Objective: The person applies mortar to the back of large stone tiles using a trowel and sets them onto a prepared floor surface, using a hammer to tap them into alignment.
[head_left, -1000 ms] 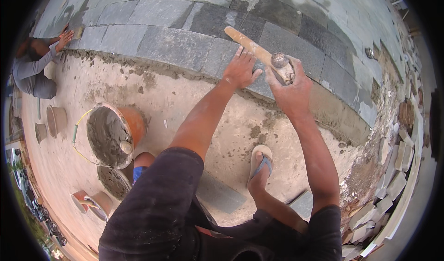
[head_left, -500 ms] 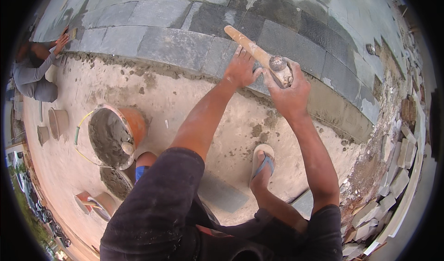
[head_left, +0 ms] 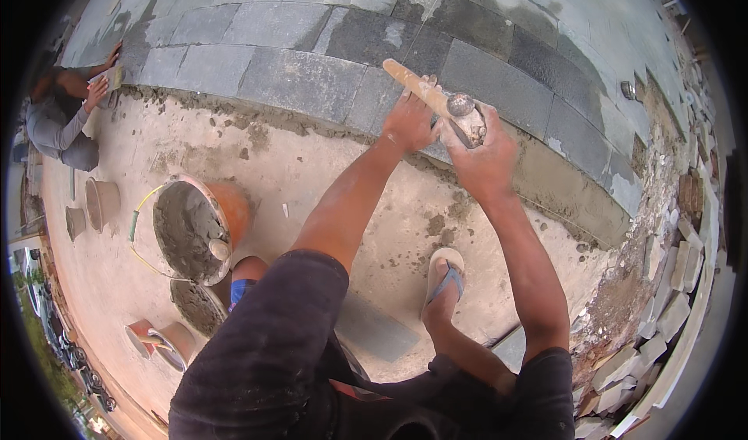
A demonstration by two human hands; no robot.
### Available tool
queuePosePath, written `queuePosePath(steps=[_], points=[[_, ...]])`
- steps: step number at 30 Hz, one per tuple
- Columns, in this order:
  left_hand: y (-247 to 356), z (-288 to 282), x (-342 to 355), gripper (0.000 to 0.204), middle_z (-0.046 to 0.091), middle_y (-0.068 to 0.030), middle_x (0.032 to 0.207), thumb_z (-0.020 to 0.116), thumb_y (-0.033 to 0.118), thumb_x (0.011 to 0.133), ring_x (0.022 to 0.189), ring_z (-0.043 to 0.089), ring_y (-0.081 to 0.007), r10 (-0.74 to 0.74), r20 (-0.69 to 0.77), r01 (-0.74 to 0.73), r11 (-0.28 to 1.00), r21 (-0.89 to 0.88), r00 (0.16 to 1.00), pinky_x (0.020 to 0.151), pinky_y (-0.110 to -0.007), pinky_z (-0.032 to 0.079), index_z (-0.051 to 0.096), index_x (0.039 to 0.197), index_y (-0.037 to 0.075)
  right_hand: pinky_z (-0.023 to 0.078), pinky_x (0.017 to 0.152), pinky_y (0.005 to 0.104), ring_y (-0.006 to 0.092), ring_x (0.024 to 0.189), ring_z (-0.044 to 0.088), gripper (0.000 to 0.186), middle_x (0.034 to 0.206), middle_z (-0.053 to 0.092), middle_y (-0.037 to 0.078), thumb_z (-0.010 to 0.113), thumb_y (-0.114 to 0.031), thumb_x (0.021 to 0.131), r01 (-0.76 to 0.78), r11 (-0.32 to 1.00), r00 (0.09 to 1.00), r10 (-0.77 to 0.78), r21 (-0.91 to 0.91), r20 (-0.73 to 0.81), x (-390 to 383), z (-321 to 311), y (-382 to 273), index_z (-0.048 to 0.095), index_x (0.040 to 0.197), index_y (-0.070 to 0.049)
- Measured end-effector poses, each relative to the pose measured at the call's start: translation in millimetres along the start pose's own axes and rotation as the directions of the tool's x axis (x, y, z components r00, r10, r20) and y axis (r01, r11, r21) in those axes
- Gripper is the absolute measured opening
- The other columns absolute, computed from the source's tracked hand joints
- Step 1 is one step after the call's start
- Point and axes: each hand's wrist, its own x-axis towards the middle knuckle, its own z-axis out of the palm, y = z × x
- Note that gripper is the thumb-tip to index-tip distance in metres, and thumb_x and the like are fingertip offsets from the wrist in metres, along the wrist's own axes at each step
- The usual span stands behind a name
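A hammer [head_left: 417, 84] with a pale wooden handle and a round, mortar-caked head lies slantwise across my two hands, over the grey stone tiles [head_left: 300, 81]. My right hand [head_left: 488, 155] is wrapped round its head end. Below the handle, my left hand [head_left: 411, 120] is closed on it, its fingers bent underneath with the tips showing beyond the far edge. Its thumb points toward the hammer's head. Both hands are over the near edge of the tiling, where a band of wet mortar [head_left: 565, 187] runs along the front to the right.
At left stands an orange bucket [head_left: 238, 210] of mortar, with smaller tubs [head_left: 175, 345] nearby. A loose tile [head_left: 378, 327] lies by my sandalled foot [head_left: 442, 288]. A co-worker [head_left: 62, 120] crouches far left, hands on the tiling. Broken stone pieces [head_left: 674, 311] are piled at right.
The hammer's head has tipped slightly left and down with my right hand. My left fingers, earlier stretched toward the tile, now bend under the handle. The co-worker's hands have shifted.
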Motion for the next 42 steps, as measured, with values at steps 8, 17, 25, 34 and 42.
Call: queuePosePath(steps=[8,17,25,34,42], points=[[-10.8,15.3,0.1,0.073,0.025,-0.0225,0.156,0.051,0.038,0.090,0.148,0.017,-0.0364,-0.027,0.012,0.027,0.999,0.030,1.000,0.122,-0.046,0.014,0.031,0.149,-0.001,0.055,0.074,0.0357,0.0280,0.084,0.072,0.044,0.091,0.071,0.019,0.076,-0.025,0.081,0.048,0.996,0.999,-0.047,0.074,-0.022,4.1,0.5,4.6,0.061,0.114,-0.002],[-0.1,7.8,2.7,0.075,0.024,-0.0223,0.157,0.042,0.048,0.097,0.148,0.017,-0.0346,-0.025,0.045,0.019,0.992,0.122,0.999,0.123,-0.045,0.011,0.029,0.149,-0.005,0.055,0.074,0.0353,0.0249,0.083,0.072,0.045,0.093,0.071,0.015,0.078,-0.026,0.080,0.028,0.999,0.999,-0.027,0.031,-0.044,-2.5,-7.3,16.0,0.061,0.115,-0.003],[-1.1,7.7,3.8,0.078,0.018,-0.0239,0.158,0.038,0.051,0.098,0.149,0.012,-0.0370,-0.036,0.006,0.035,0.992,0.122,0.999,0.123,-0.047,0.009,0.023,0.150,-0.006,0.055,0.074,0.0329,0.0208,0.084,0.071,0.043,0.095,0.072,0.015,0.079,-0.022,0.079,0.015,0.997,0.991,-0.025,-0.071,-0.135,4.8,-44.5,20.5,0.063,0.114,-0.002],[6.2,4.8,4.6,0.086,0.014,-0.0275,0.158,0.038,0.054,0.096,0.149,0.009,-0.0377,-0.103,0.010,0.100,0.982,0.160,0.995,0.122,-0.048,0.006,0.018,0.150,-0.009,0.054,0.073,0.0294,0.0151,0.081,0.070,0.041,0.089,0.071,0.012,0.080,-0.021,0.080,0.002,0.993,0.970,-0.029,-0.115,-0.241,-29.1,-81.3,51.1,0.063,0.112,-0.001],[-0.4,8.6,2.2,0.087,0.017,-0.0278,0.157,0.041,0.054,0.096,0.149,0.010,-0.0384,-0.083,-0.038,0.087,0.987,0.132,0.996,0.122,-0.048,0.008,0.019,0.150,-0.009,0.054,0.072,0.0322,0.0182,0.080,0.071,0.044,0.090,0.072,0.014,0.079,-0.023,0.080,0.012,0.997,0.985,-0.026,-0.082,-0.171,-37.1,-64.4,61.5,0.062,0.114,0.000]])
